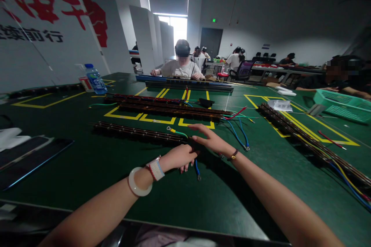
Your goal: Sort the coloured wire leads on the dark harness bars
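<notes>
A long dark wiring bundle (139,131) lies across the green table in front of me. My left hand (181,157) is at the bundle's right end, its fingers curled round something dark that I cannot make out. Over the same end reaches my right hand (210,140), palm down, with thumb and index finger apart; its other fingers are hidden. A green wire with a yellow sleeve and ring terminal (173,130) sticks up from the bundle near my hands. Below my left hand, a blue wire (197,170) ends in a ring terminal on the table.
Behind lie more bundles (171,108) with red, green and blue wire ends. Another bundle (301,135) runs along the right. A bottle (95,80) stands at the back left, a green basket (342,105) at the right. A person (182,65) sits opposite; dark panels (37,158) lie left.
</notes>
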